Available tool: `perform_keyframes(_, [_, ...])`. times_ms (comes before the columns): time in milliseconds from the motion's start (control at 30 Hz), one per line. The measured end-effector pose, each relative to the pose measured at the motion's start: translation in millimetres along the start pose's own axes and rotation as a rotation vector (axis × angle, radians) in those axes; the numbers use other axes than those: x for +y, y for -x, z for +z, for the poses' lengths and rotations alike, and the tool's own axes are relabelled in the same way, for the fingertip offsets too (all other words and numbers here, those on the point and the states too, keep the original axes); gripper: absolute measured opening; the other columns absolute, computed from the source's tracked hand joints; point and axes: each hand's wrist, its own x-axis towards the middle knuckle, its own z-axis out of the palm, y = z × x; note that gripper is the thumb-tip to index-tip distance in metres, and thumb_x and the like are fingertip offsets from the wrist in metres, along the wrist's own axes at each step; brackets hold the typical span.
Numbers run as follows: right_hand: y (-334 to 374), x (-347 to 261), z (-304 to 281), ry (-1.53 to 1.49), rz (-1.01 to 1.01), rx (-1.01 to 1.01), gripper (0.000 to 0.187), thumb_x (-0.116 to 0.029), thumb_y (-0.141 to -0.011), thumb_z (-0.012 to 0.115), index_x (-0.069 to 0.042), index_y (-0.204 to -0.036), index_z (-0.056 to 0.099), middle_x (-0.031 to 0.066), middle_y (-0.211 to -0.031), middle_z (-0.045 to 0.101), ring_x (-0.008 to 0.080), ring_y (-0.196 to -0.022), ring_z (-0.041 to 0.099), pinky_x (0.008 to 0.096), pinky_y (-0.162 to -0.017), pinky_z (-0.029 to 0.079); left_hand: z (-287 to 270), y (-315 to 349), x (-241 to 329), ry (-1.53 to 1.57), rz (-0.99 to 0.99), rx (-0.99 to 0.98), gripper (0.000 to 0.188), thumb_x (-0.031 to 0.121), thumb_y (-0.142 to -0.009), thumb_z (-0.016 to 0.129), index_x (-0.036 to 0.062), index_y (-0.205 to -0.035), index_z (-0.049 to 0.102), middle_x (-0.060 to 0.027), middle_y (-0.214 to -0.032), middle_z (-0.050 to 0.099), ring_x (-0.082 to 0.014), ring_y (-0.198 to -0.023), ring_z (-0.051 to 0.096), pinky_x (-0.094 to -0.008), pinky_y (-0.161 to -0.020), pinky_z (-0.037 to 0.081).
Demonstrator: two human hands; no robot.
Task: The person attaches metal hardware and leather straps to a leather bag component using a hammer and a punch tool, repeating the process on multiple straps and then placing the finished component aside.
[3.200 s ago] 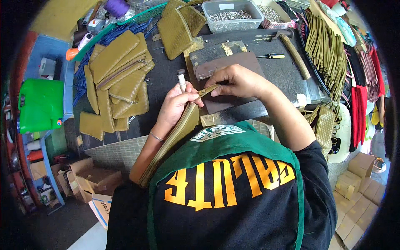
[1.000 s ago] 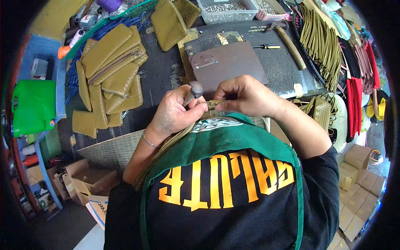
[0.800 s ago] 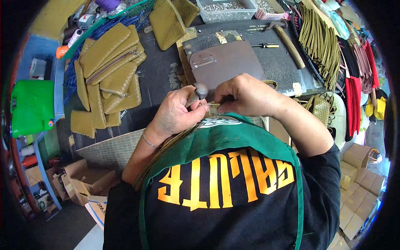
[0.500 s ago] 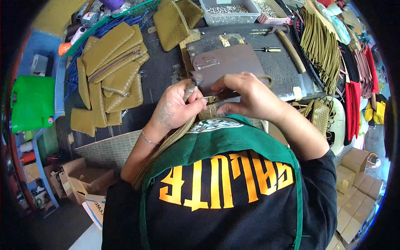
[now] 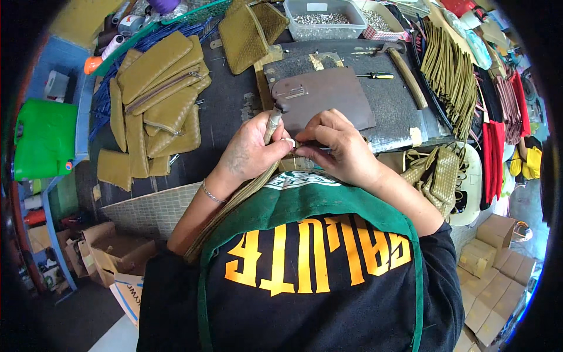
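Observation:
My left hand (image 5: 253,146) is closed around a grey tape-wrapped tool (image 5: 272,125) with a dark tip, which stands up from the fist; its kind I cannot make out. Long olive woven straps (image 5: 231,202) run from under this hand along the inside of my left forearm. My right hand (image 5: 337,141) pinches thumb and fingers together beside the left thumb. A small pale, shiny piece (image 5: 290,142) shows between the two hands, but the fingers cover most of it. Just beyond them, a brown leather panel (image 5: 331,97) with a metal plate lies on the dark work surface.
Olive woven pouches (image 5: 161,100) are piled at left, another pouch (image 5: 243,41) behind. A clear tub of metal bits (image 5: 322,26) stands at the back. A screwdriver (image 5: 378,75), a hammer (image 5: 409,79) and bundled olive straps (image 5: 451,70) lie at right.
My right hand has come down and left, its spread fingers closing into a pinch beside the left thumb. An olive strap loop near its wrist no longer shows. The left hand stays nearly still.

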Motion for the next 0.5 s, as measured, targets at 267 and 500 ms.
perform_keyframes(267, [3, 2, -4, 0.089, -0.107, 0.047, 0.021, -0.008, -0.063, 0.069, -0.005, -0.081, 0.061, 0.0059, -0.077, 0.053, 0.0234, -0.073, 0.050, 0.0326, -0.062, 0.041, 1, 0, 7, 0.028, -0.030, -0.021, 0.021, -0.004, -0.074, 0.053, 0.0073, -0.071, 0.036, -0.0040, -0.070, 0.051, -0.0082, -0.068, 0.048, -0.0226, -0.060, 0.039])
perform_keyframes(500, [9, 1, -21, 0.098, 0.175, -0.031, 0.019, -0.015, -0.068, 0.066, -0.003, -0.078, 0.056, 0.0086, -0.074, 0.052, 0.0258, -0.072, 0.051, 0.0351, -0.061, 0.041, 5, 5, 4, 0.062, 0.070, -0.014, 0.020, -0.006, -0.076, 0.050, 0.0068, -0.073, 0.034, -0.0096, -0.076, 0.057, -0.0111, -0.073, 0.051, -0.0242, -0.069, 0.040])
